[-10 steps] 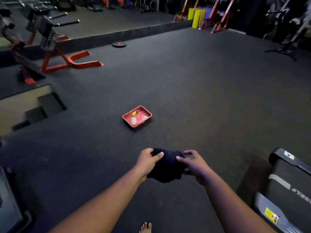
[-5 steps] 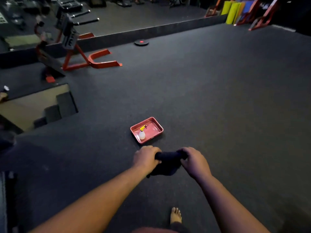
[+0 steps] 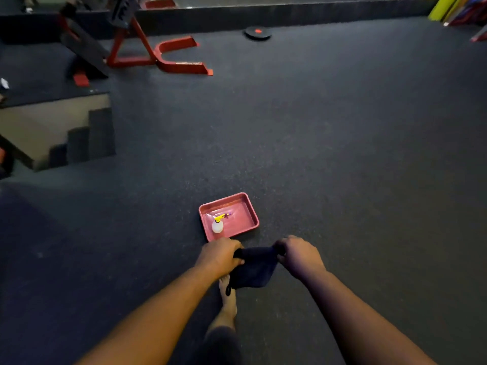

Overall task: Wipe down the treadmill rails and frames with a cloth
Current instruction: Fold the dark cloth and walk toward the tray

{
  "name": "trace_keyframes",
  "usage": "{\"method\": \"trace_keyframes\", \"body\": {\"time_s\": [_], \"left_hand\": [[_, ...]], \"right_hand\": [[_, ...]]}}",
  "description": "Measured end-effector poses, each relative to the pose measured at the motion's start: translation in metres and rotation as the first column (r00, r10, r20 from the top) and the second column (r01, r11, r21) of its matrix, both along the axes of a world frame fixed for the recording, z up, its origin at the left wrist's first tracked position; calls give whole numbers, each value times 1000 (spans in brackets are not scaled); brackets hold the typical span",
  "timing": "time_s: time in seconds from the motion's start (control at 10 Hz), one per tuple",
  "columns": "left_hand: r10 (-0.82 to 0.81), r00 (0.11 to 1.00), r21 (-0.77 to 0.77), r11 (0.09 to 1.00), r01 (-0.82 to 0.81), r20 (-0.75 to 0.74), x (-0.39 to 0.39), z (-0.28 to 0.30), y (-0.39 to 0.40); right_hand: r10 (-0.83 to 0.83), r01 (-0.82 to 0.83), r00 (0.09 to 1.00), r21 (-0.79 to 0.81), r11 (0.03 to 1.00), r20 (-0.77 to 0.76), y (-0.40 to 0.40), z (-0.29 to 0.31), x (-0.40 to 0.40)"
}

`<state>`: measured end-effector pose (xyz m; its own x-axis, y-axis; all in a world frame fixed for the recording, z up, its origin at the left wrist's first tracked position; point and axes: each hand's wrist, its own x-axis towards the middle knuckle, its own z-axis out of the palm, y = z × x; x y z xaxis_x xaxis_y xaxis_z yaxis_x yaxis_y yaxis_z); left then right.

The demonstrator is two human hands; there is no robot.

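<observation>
Down on the dark gym floor (image 3: 342, 143), both hands were out front with the cloth (image 3: 254, 268) stretched between them: the left hand (image 3: 220, 256) clenched one top corner, the right hand (image 3: 297, 255) gripped the other, and the dark fabric hung in a slack fold above a bare foot (image 3: 228, 296). Just beyond the knuckles sat a red tray (image 3: 247, 204) with a small spray bottle (image 3: 217, 224) inside, yellow trigger on top; whether it stood upright or leaned was hard to call in that dim light. And no treadmill anywhere in shot, so not a rail or frame was being wiped! The risks from here, as I read it: a dry cloth would only push dust about if the bottle got skipped, a bare foot stepping forward could clip the tray and tip the bottle, and the open stairwell (image 3: 52, 135) off to the left was an unguarded drop on a dark floor. Red exercise frames (image 3: 163, 57) stood well apart.
</observation>
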<state>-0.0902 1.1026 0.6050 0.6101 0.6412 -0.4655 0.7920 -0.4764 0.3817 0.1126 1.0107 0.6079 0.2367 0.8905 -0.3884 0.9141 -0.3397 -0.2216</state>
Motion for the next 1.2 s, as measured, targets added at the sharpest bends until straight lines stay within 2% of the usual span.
{"method": "trace_keyframes", "body": {"time_s": [0.2,0.3,0.5,0.7,0.8,0.9,1.0,1.1,1.2], "left_hand": [[73,997,-125,989,-77,-36,69,-87,137],[133,991,-139,981,-136,-24,97,-126,191],[199,980,21,980,-200,29,157,-244,300],[208,978,41,978,-207,-19,179,-350,325],[81,979,-2,997,-83,-185,179,-425,313],[120,959,-96,984,-149,-257,169,-472,289],[379,914,-203,893,-402,-145,162,-472,282],[656,754,-367,693,-620,-35,167,-447,283],[889,457,-583,369,-724,-4,178,-386,294]], "right_hand": [[5,-10,1000,-135,991,-31,146,-83,68],[20,-24,999,-136,990,-30,209,-120,97],[51,-52,998,-23,998,-47,335,-234,162],[98,-102,991,-42,994,-91,370,-342,187],[129,-159,981,-212,964,-148,364,-422,191],[-29,-48,967,-291,956,-254,350,-467,189],[-242,144,908,-289,946,-342,347,-467,188],[-442,348,749,-275,896,-493,353,-440,187],[-606,576,380,-333,746,-699,365,-371,189]]}}
